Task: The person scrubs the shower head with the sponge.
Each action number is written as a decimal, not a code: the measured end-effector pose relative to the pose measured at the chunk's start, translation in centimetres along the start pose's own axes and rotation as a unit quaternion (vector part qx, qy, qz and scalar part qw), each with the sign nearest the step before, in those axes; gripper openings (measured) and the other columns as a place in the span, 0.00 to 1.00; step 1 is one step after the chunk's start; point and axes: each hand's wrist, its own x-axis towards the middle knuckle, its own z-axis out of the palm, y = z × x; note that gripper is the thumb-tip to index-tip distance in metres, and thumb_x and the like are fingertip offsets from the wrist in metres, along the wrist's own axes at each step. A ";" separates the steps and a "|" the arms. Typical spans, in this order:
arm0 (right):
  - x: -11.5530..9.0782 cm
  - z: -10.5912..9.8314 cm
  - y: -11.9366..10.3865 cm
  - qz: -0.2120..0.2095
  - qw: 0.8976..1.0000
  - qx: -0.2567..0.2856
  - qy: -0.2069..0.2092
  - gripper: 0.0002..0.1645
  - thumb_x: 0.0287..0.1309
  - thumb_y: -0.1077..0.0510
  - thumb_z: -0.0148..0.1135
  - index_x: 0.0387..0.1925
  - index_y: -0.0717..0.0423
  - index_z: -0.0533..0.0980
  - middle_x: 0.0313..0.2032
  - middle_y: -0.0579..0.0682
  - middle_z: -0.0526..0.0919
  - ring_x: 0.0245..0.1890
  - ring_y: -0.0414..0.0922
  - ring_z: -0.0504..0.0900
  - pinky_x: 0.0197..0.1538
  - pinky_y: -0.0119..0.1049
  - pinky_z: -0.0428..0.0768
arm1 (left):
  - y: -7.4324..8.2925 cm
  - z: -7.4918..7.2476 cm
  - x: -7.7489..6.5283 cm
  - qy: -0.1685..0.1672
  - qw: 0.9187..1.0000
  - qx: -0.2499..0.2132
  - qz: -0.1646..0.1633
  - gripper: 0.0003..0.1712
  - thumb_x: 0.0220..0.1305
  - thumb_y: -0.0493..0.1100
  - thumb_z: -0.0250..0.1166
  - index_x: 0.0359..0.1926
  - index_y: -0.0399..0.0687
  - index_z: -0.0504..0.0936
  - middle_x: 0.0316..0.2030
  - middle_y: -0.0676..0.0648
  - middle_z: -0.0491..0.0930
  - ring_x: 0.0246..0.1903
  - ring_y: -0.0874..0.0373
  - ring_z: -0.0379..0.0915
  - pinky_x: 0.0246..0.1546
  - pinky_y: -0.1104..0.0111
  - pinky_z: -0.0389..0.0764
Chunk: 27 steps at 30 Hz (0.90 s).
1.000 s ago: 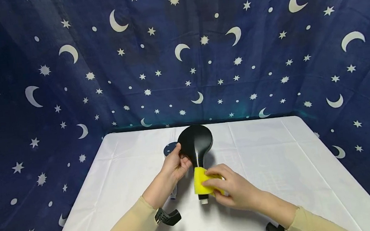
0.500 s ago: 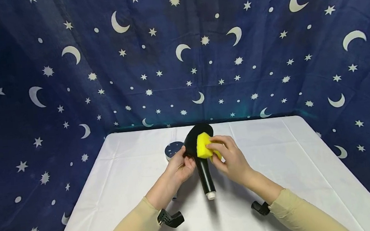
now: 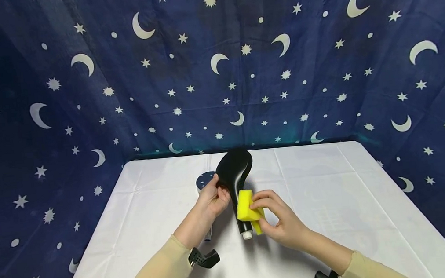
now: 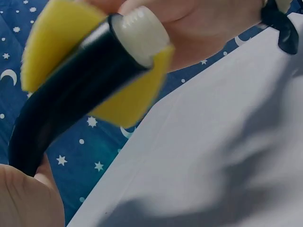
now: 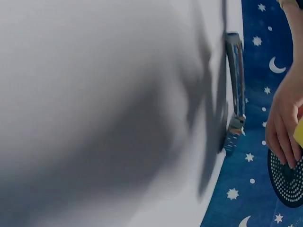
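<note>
A black shower head (image 3: 234, 166) with a white threaded end (image 4: 142, 35) is held above the table, its handle pointing toward me. My left hand (image 3: 213, 198) grips it at the neck, thumb along the edge of the head. The nozzle face (image 5: 288, 182) shows in the right wrist view, turned away from the head camera. My right hand (image 3: 280, 220) pinches a yellow sponge (image 3: 245, 206) against the lower handle. In the left wrist view the sponge shows on both sides of the handle (image 4: 71, 87), bent around it.
A second, shiny chrome shower head (image 5: 235, 80) lies on the white-covered table (image 3: 323, 201), partly behind my left hand in the head view. A dark blue curtain (image 3: 216, 69) with moons and stars hangs behind and at the sides.
The sponge moved from the lower handle up to the head of the black shower head, then back down the handle. The shower head tilted and turned slightly in my left hand.
</note>
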 end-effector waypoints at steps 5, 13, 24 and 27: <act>-1.9 -0.5 -0.6 -0.022 0.999 0.000 -0.048 0.32 0.44 0.76 0.63 0.54 0.53 0.77 0.54 0.54 0.74 0.53 0.48 0.75 0.58 0.30 0.77 | 0.1 0.0 0.5 -0.006 1.000 0.003 0.002 0.14 0.81 0.45 0.51 0.52 0.37 0.74 0.40 0.45 0.84 0.38 0.56 0.86 0.53 0.66 0.81; -3.5 -2.8 -2.2 -0.097 0.986 -0.057 -0.119 0.33 0.36 0.70 0.65 0.50 0.48 0.79 0.52 0.49 0.78 0.49 0.43 0.78 0.53 0.30 0.78 | -0.4 -0.1 1.3 -0.012 0.997 0.071 0.021 0.17 0.82 0.48 0.49 0.56 0.38 0.73 0.44 0.43 0.84 0.52 0.52 0.81 0.61 0.58 0.77; -5.7 -9.3 0.6 0.111 0.947 -0.301 0.025 0.33 0.50 0.60 0.71 0.61 0.53 0.78 0.55 0.53 0.78 0.50 0.51 0.77 0.49 0.42 0.78 | -4.2 -0.2 2.8 -0.033 0.959 0.279 0.044 0.26 0.84 0.48 0.44 0.64 0.28 0.69 0.41 0.40 0.82 0.43 0.51 0.85 0.56 0.52 0.80; -6.4 -10.7 2.0 0.232 0.901 -0.366 0.007 0.34 0.56 0.57 0.73 0.65 0.53 0.75 0.56 0.57 0.76 0.52 0.56 0.76 0.43 0.54 0.79 | -5.4 -0.3 3.5 -0.027 0.950 0.308 0.047 0.27 0.83 0.48 0.44 0.66 0.28 0.67 0.43 0.41 0.81 0.42 0.53 0.84 0.54 0.55 0.82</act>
